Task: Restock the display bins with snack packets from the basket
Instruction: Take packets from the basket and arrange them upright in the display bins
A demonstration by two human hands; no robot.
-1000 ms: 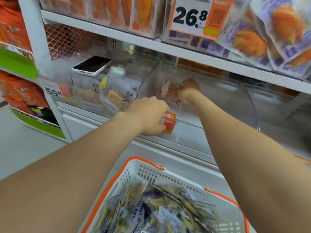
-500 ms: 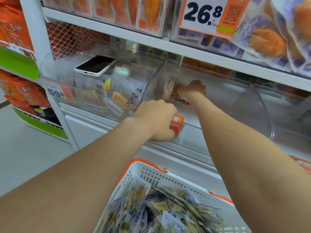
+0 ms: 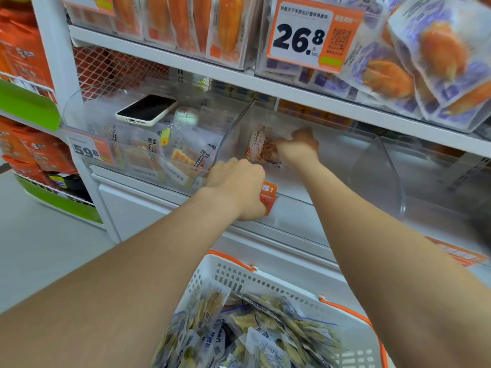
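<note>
A white basket with orange handles sits low in front of me, full of several clear snack packets. A clear display bin on the middle shelf holds orange-and-white snack packets at its left back. My right hand reaches into this bin and grips those packets. My left hand curls over the bin's front rim beside an orange label.
The clear bin to the left holds several packets, with a phone lying on top and a 59.8 price tag. The shelf above carries orange and purple packs and a 26.8 sign. Grey floor lies at the left.
The view has shifted slightly. My right hand stays in the bin on the orange packets, which now stand more upright. My left hand keeps its hold on the rim.
</note>
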